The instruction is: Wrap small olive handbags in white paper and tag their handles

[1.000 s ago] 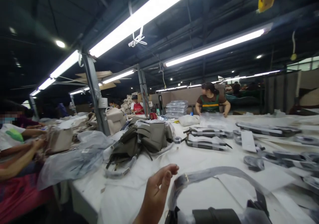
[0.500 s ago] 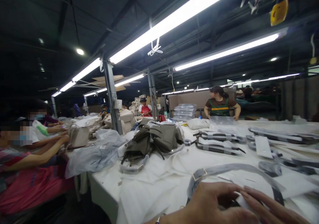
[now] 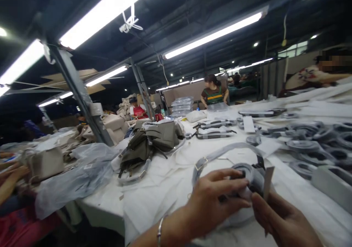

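Note:
My left hand (image 3: 217,194) reaches in from the bottom, its fingers closed on the near-left side of a coiled strap (image 3: 246,172) in clear wrap. Close on its right, my right hand (image 3: 283,217) pinches a thin flat greyish piece (image 3: 268,181) that stands upright beside the coil. What that piece is made of I cannot tell. Behind both hands, a plastic-wrapped bag strap (image 3: 222,151) with a gold buckle arcs over the white table covering (image 3: 154,199). The undersides of the coil and the right fingertips are partly hidden.
Olive bags (image 3: 154,140) lie in a heap left of centre, beside crumpled plastic (image 3: 79,177). Wrapped straps (image 3: 305,144) pile up on the right, near a pale grey box-like object (image 3: 334,186). A co-worker in a green apron (image 3: 216,95) stands across the table.
The view has swung to the right and tilted down. My hands, close together before, now sit slightly apart, and the coiled strap and upright flat piece have come into sight between them.

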Demonstrator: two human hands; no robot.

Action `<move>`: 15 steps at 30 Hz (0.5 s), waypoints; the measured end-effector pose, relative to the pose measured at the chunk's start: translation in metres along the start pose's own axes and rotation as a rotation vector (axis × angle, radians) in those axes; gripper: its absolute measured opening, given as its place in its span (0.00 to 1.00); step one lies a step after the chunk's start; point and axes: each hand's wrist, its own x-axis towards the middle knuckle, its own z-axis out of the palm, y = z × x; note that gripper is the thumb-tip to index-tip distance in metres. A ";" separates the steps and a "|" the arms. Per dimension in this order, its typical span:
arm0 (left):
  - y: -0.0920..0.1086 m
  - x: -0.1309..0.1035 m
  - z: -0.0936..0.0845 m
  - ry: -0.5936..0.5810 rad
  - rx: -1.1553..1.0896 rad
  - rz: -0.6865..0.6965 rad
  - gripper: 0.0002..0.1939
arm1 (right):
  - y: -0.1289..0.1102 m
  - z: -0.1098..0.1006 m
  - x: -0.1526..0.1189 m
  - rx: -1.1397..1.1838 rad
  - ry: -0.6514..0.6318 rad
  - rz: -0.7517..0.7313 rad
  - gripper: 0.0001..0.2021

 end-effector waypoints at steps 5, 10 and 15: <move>-0.038 0.027 -0.052 0.190 0.191 -0.192 0.17 | 0.004 0.007 0.008 0.135 0.035 0.042 0.24; -0.076 0.047 -0.059 -0.110 -0.035 -0.561 0.28 | 0.007 0.033 0.028 0.271 0.008 0.082 0.24; -0.068 0.059 -0.042 -0.245 -0.179 -0.634 0.25 | -0.001 0.059 0.050 0.376 0.027 0.089 0.23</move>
